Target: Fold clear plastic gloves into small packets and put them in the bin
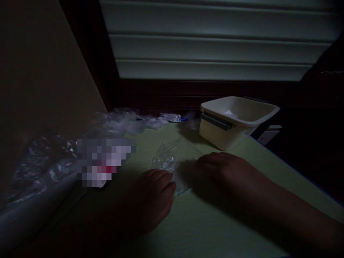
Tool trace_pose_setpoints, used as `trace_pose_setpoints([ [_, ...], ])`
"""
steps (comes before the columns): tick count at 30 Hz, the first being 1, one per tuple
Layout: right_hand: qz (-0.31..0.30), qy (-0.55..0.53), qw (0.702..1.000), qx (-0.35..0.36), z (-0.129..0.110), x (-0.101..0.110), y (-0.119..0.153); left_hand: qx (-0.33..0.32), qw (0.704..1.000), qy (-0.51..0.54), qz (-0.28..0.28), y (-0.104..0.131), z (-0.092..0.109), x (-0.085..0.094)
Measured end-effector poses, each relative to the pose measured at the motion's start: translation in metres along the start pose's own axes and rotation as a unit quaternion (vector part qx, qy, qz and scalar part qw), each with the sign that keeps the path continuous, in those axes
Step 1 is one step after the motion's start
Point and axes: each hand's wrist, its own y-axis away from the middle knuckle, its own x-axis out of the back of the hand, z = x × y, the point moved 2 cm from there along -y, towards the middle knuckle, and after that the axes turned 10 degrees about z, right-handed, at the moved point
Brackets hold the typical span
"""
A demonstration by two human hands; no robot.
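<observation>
clear plastic film (169,156) lies mid-frame on the desk (209,225), l hand (154,200) at its lower edge, r hand (227,170) at its right; fingers of both curled, can't tell if gripping. prob best: pin one side, smooth gently w/ the other, avoid tearing.

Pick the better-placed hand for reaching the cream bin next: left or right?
Right, I'd judge. The right hand is nearer, just in front of the cream bin; the left hand is farther left, by the near side of the clear plastic.
</observation>
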Motion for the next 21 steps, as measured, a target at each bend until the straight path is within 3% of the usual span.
trace_pose_setpoints([
  [5,0.029,-0.001,0.998,-0.054,0.015,0.003,0.002,-0.007,1.000,0.014,0.004,0.002,-0.001,-0.001],
  [14,-0.076,-0.082,0.990,0.082,-0.034,-0.009,0.004,0.004,1.000,0.010,-0.016,0.002,0.000,-0.005],
  [17,-0.096,-0.068,0.989,0.090,-0.033,-0.014,0.007,0.001,1.000,0.002,-0.012,0.000,0.003,-0.002],
  [21,-0.067,-0.056,0.991,0.097,-0.024,-0.019,0.011,0.011,0.999,-0.018,0.032,0.002,0.002,0.001],
])
